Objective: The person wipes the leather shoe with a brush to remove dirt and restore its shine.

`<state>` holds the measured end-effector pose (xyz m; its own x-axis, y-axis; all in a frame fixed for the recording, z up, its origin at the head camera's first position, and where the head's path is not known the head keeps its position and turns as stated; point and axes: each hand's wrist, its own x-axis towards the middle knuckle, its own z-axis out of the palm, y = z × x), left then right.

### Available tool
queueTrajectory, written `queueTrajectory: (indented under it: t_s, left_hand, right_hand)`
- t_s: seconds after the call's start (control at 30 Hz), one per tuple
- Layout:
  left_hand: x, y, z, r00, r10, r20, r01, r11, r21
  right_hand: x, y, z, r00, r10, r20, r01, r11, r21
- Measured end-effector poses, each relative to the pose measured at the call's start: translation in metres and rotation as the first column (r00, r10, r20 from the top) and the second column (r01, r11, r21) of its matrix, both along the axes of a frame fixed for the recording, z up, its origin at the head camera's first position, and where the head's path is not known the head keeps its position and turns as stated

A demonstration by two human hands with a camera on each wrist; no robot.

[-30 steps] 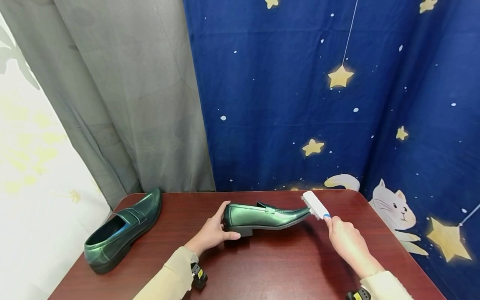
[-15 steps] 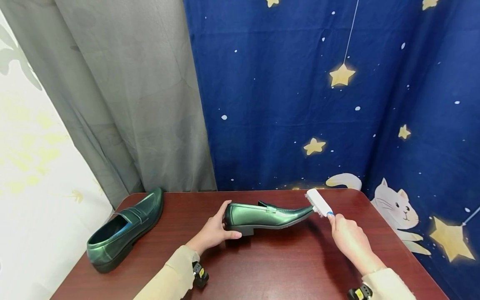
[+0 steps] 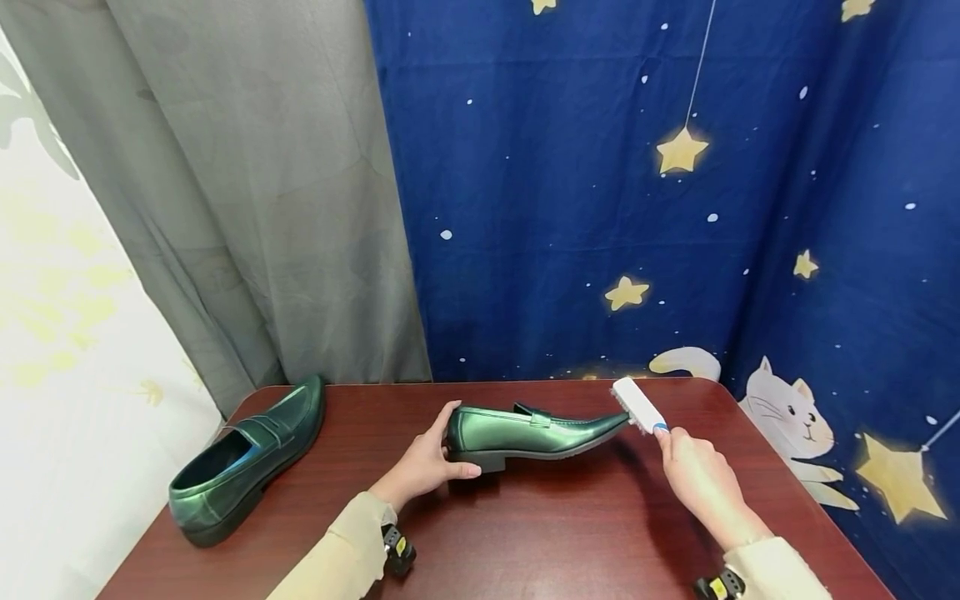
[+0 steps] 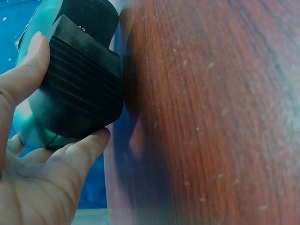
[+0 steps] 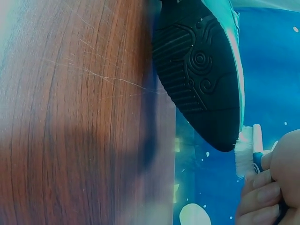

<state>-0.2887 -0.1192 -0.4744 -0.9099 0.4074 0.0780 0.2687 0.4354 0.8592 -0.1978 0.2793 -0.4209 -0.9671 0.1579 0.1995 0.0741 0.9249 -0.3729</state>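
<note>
A shiny green loafer (image 3: 555, 435) is held sideways above the table, toe to the right and slightly raised. My left hand (image 3: 420, 467) grips it round the heel, thumb on the near side. The left wrist view shows the black ridged heel block (image 4: 84, 79) between thumb and fingers. My right hand (image 3: 701, 475) holds a white brush (image 3: 637, 406) by its handle. Its white bristles (image 5: 243, 157) touch the tip of the toe in the right wrist view, where the patterned black sole (image 5: 199, 70) faces the camera.
A second green loafer (image 3: 247, 462) stands at the left of the reddish-brown table (image 3: 525, 533), toe pointing away. Behind the table hang a grey curtain (image 3: 300, 208) and a blue star-patterned curtain (image 3: 540, 208).
The brush and my right hand have shifted slightly to the right at the shoe's toe. My left hand and the held loafer have stayed in place.
</note>
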Motion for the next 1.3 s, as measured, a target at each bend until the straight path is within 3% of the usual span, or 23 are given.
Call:
queueTrajectory:
  t_s: [0.73, 1.03, 1.3]
  left_hand:
    - [0.000, 0.000, 0.000, 1.000, -0.001, 0.017, 0.001, 1.000, 0.017]
    - [0.000, 0.000, 0.000, 1.000, -0.004, 0.022, 0.003, 1.000, 0.020]
    - [-0.001, 0.000, 0.000, 1.000, -0.006, 0.023, 0.006, 1.000, 0.022]
  right_hand:
    - [0.005, -0.019, -0.002, 0.999, 0.033, -0.036, -0.033, 0.999, -0.015]
    - [0.008, -0.024, -0.004, 1.000, 0.020, -0.005, -0.020, 1.000, -0.017]
    - [0.012, -0.035, -0.007, 0.997, 0.037, -0.062, -0.036, 0.999, 0.007]
